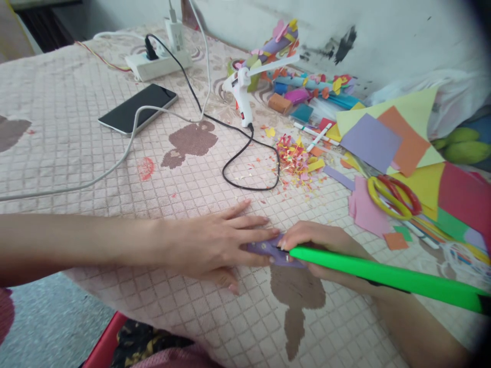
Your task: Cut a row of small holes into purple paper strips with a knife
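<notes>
My left hand [215, 240] lies flat on the tablecloth with its fingers spread. Its fingertips press on a small purple piece [264, 248] with pale spots. My right hand [318, 240] is closed around the front end of a long bright green tool [376, 272], whose dark tip meets the right part of the purple piece. The tool slants down to the right over my right forearm. Part of the purple piece is hidden under my left fingers, and the palm side of my right hand does not show.
Behind my hands stand a white glue gun [241, 94] with a looping black cord, a phone [138, 109] and a power strip [153, 66]. To the right lie paper scraps [295, 156], scissors [395, 197] and coloured paper sheets [370, 140]. The table's edge is near my left forearm.
</notes>
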A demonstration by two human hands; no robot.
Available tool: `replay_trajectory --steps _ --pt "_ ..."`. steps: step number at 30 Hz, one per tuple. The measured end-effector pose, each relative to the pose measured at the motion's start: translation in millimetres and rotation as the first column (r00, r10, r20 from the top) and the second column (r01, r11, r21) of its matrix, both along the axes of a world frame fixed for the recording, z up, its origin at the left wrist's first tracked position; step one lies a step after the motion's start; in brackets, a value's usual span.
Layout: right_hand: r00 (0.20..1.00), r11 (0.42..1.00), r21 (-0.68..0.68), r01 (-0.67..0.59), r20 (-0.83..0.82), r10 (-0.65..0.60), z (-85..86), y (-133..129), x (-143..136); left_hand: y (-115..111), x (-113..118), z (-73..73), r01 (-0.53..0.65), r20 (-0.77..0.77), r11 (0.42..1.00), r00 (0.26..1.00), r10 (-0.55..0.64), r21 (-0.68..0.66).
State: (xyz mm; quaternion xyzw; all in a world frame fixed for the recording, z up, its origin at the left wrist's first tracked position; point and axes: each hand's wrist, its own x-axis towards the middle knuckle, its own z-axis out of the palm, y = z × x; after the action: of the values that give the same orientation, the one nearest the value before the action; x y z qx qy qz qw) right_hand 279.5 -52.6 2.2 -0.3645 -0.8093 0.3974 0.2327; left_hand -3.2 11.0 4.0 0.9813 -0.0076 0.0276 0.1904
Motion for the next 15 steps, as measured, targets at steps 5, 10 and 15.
replay_trajectory --steps 5,10,15 --pt "1.0 0.998 0.067 0.009 0.013 -0.01 1.4 -4 -4 -15 1 -4.7 -0.082 0.031 0.996 0.996 0.081 0.019" --pt "0.999 0.997 0.062 0.051 -0.005 -0.051 6.0 -4 -8 -7 2 -1.9 -0.043 -0.006 0.999 0.999 0.042 -0.019" --pt "0.999 0.996 0.07 0.047 -0.003 -0.047 6.7 -4 -8 -6 2 -0.3 -0.055 0.011 0.998 0.998 0.056 -0.032"
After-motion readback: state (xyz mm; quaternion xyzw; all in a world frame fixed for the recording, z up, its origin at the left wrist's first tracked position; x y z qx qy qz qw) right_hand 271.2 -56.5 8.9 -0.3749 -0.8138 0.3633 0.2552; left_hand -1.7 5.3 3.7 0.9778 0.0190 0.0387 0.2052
